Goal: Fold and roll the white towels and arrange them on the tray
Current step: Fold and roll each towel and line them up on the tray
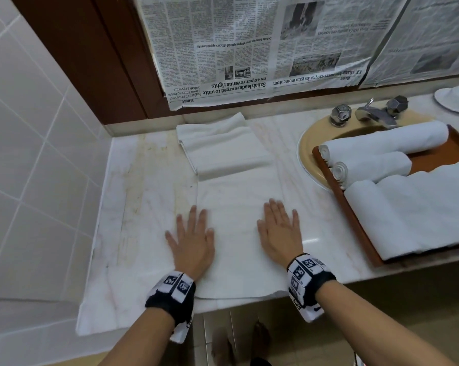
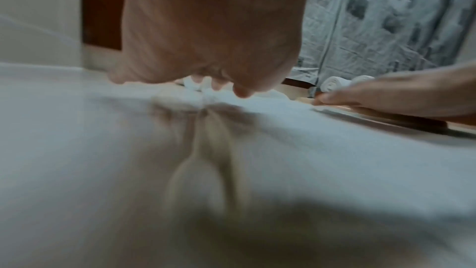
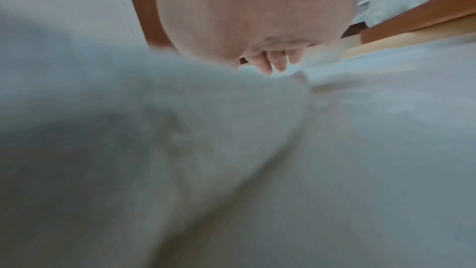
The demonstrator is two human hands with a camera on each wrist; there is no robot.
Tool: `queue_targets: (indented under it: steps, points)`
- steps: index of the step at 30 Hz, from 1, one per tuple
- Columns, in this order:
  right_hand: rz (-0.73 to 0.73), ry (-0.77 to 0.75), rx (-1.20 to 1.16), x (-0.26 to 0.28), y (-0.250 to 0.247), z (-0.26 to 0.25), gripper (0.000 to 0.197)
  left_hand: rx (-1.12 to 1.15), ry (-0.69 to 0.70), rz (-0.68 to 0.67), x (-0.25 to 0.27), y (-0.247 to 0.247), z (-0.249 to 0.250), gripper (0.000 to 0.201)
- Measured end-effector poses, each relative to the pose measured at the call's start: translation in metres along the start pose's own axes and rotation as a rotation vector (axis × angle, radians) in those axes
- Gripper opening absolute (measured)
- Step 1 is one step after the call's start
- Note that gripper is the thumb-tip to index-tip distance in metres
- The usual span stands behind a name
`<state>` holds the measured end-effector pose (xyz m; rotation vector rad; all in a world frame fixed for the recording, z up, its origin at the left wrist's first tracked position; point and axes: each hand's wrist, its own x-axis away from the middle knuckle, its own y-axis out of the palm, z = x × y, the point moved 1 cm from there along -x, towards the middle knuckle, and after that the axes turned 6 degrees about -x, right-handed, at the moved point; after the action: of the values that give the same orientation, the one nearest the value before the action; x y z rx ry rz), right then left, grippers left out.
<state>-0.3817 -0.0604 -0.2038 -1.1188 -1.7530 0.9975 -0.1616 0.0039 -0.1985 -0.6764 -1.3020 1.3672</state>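
A white towel [image 1: 239,228] is lying flat as a long folded strip on the marble table [image 1: 133,207], running from the near edge toward the wall, where its far end is meeting a stack of folded towels [image 1: 223,146]. The left hand [image 1: 191,241] and right hand [image 1: 279,231] are both lying palm-down on its near part with fingers straight, gripping nothing, the left over the strip's left edge. This looks like the flattening step after folding; the next move probably calls for catching one end and rolling evenly so the edges stay aligned. To the right, a wooden tray [image 1: 355,223] over the sink [image 1: 307,146] is already holding rolled towels [image 1: 376,151]. The head view is giving the whole layout; the blurred wrist views are showing only palms just above cloth, though the left wrist view is catching the right hand's fingers [image 2: 360,97] low on the towel.
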Motion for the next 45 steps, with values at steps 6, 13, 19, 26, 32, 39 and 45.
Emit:
queue_targets:
  steps: [6,13,19,26,32,39,45]
  points:
    - [-0.122,-0.231,0.071,-0.034,0.017,-0.029,0.075,-0.09,0.202,-0.069,-0.045,0.003,0.048,0.052]
    - [-0.115,-0.116,0.077,-0.057,-0.004,0.015,0.076,-0.098,0.093,-0.045,-0.057,0.016,0.026,0.065]
    - [-0.158,-0.144,0.093,-0.096,-0.02,0.032,0.077,-0.048,-0.021,-0.058,-0.075,0.01,0.043,0.056]
    - [-0.15,-0.076,0.17,-0.141,-0.047,0.033,0.059,-0.03,-0.12,-0.089,-0.109,0.002,0.052,0.058]
    - [0.023,-0.31,0.024,-0.036,-0.011,0.011,0.062,-0.003,0.047,-0.064,-0.052,0.003,0.04,0.061]
    - [-0.085,-0.194,0.095,0.025,0.007,0.035,0.058,-0.07,0.095,-0.05,0.043,0.039,0.003,0.059]
    - [-0.029,-0.069,0.107,0.042,0.001,0.068,0.061,-0.094,0.081,-0.031,0.063,0.042,-0.007,0.063]
